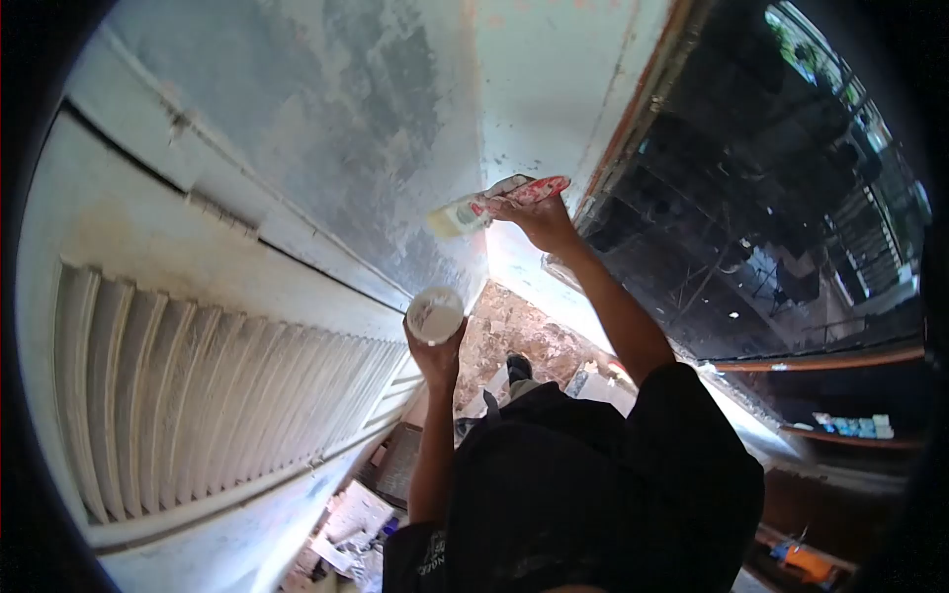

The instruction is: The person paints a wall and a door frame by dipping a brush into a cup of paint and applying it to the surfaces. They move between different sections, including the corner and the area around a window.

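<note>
A round white tub [436,314] with whitish paint inside sits in my left hand [435,358], whose fingers wrap round its sides. Up and to the right, my right hand [534,219] grips a wide paintbrush [457,217] with a paint-smeared red handle. Its pale bristles point left and overlap the patchy grey wall [366,128] in this view. White smears mark the fingers of my right hand. Close to the brush, the grey wall meets a pale wall strip [544,109] at a corner.
A white louvred door [217,395] stands along the left. Dark glass [751,217] in a wooden frame fills the right, above a shelf with small boxes [855,426]. Below are the stained floor [519,331], my shoe [518,369] and scattered debris [351,529].
</note>
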`<state>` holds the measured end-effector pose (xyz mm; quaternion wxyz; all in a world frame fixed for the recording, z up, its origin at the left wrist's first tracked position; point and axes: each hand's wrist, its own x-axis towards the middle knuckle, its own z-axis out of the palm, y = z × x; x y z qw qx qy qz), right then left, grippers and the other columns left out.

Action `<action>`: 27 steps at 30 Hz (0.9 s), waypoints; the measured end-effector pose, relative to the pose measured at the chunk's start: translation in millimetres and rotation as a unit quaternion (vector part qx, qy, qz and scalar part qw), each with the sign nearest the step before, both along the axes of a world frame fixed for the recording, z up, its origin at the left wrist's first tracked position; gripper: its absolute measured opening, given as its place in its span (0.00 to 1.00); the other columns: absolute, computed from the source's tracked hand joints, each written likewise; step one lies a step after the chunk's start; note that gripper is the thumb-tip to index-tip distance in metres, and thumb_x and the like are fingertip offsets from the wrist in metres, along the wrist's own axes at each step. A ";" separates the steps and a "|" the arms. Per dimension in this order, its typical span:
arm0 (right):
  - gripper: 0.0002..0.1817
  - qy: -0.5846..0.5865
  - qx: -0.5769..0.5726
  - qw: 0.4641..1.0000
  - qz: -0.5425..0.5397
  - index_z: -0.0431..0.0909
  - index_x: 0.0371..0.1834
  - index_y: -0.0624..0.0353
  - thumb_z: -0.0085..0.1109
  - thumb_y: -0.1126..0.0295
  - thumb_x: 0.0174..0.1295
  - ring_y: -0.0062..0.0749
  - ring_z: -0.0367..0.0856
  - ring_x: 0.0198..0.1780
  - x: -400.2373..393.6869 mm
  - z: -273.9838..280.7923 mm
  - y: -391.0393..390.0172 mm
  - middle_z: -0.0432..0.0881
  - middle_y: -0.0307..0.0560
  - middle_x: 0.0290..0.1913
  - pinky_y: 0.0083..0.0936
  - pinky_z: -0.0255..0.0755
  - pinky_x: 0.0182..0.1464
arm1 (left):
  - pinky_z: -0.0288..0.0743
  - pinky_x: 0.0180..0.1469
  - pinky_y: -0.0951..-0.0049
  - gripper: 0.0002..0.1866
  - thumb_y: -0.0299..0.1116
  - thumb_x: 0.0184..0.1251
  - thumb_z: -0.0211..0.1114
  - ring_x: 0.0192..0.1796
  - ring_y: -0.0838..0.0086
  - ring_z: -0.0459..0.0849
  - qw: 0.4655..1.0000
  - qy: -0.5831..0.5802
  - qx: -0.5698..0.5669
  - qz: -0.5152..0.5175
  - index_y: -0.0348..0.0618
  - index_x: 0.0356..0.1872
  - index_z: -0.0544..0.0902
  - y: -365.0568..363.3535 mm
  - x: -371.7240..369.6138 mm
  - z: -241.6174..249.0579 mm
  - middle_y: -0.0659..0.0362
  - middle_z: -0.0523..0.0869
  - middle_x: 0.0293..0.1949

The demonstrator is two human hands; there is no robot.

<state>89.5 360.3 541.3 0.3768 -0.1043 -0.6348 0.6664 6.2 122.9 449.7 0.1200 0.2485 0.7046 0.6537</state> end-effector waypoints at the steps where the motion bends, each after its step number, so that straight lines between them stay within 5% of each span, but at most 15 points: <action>1: 0.09 -0.018 0.028 0.999 0.032 0.76 0.41 0.65 0.62 0.71 0.63 0.24 0.81 0.36 2.4 17.7 -9.7 0.82 0.44 0.34 0.23 0.77 0.39 | 0.71 0.56 0.64 0.40 0.31 0.41 0.81 0.51 0.60 0.77 1.000 0.021 0.003 0.003 0.33 0.57 0.69 5.4 -2.6 -2.2 0.48 0.78 0.50; 7: 0.10 -0.156 0.202 0.958 0.129 0.77 0.34 0.66 0.62 0.69 0.62 0.24 0.82 0.34 -0.8 84.6 -61.0 0.82 0.46 0.32 0.23 0.76 0.38 | 0.73 0.56 0.67 0.40 0.27 0.42 0.80 0.53 0.65 0.78 0.997 0.023 0.062 0.032 0.36 0.59 0.67 24.6 -4.4 24.9 0.51 0.78 0.51; 11: 0.09 -0.176 0.319 0.920 0.145 0.76 0.34 0.66 0.62 0.70 0.59 0.40 0.84 0.35 -15.0 63.5 -78.3 0.82 0.54 0.32 0.28 0.75 0.39 | 0.72 0.57 0.67 0.41 0.28 0.43 0.80 0.54 0.63 0.78 0.996 0.024 0.080 0.037 0.34 0.59 0.67 21.8 -9.4 15.9 0.50 0.77 0.52; 12: 0.11 -0.188 0.351 0.905 0.148 0.74 0.37 0.66 0.62 0.70 0.57 0.52 0.83 0.38 -18.8 57.8 -82.0 0.82 0.58 0.33 0.33 0.75 0.40 | 0.72 0.57 0.67 0.40 0.29 0.43 0.80 0.54 0.62 0.78 0.996 0.026 0.075 0.048 0.35 0.60 0.67 20.2 -8.8 14.1 0.50 0.77 0.52; 16: 0.15 -0.284 0.375 0.866 0.168 0.73 0.40 0.67 0.63 0.67 0.56 0.55 0.82 0.39 -32.5 28.0 -91.5 0.82 0.60 0.34 0.39 0.75 0.41 | 0.72 0.57 0.66 0.39 0.31 0.44 0.79 0.54 0.60 0.78 0.994 0.062 0.070 0.052 0.37 0.59 0.69 17.1 -7.8 9.6 0.50 0.77 0.52; 20: 0.11 -0.168 0.357 0.912 0.115 0.78 0.34 0.66 0.60 0.67 0.60 0.52 0.82 0.34 -29.8 29.5 -88.7 0.82 0.58 0.34 0.34 0.75 0.38 | 0.72 0.57 0.66 0.39 0.31 0.44 0.80 0.54 0.61 0.78 0.994 0.065 0.044 0.070 0.35 0.59 0.69 13.1 -6.1 9.9 0.50 0.78 0.52; 23: 0.13 -0.197 0.152 0.967 0.061 0.79 0.31 0.67 0.58 0.66 0.63 0.33 0.85 0.34 -19.4 29.3 -84.6 0.83 0.50 0.33 0.27 0.76 0.34 | 0.73 0.56 0.66 0.40 0.31 0.44 0.80 0.54 0.61 0.79 0.995 0.044 0.044 0.076 0.34 0.59 0.68 13.6 -4.5 13.8 0.49 0.79 0.51; 27: 0.11 -0.144 -0.187 0.972 -0.004 0.76 0.37 0.67 0.59 0.67 0.63 0.37 0.85 0.37 -5.2 4.6 -78.2 0.82 0.50 0.35 0.32 0.83 0.39 | 0.75 0.55 0.67 0.40 0.31 0.44 0.80 0.52 0.62 0.81 0.995 0.023 0.070 0.060 0.33 0.58 0.67 16.5 -3.8 20.2 0.48 0.80 0.50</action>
